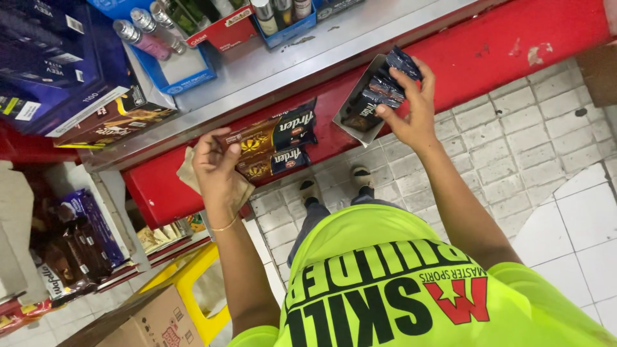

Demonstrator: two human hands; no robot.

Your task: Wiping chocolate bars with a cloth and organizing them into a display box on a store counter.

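Note:
My left hand [217,172] grips two long brown and dark blue biscuit packets [273,144], held one above the other, together with a beige cloth [193,175] tucked under the palm. My right hand [411,109] holds a small open cardboard display box [360,106] filled with dark blue small packets [389,83], thumb against its front. Both hands are raised in front of a red shelf edge [475,51] with a metal shelf top [302,61] above it.
On the metal shelf stand blue and red trays of spray cans and bottles [154,32]. Dark blue boxes [51,58] sit at far left. Lower shelves hold snack packets [83,244]. A cardboard carton [148,318] and yellow stool [193,276] stand on the tiled floor.

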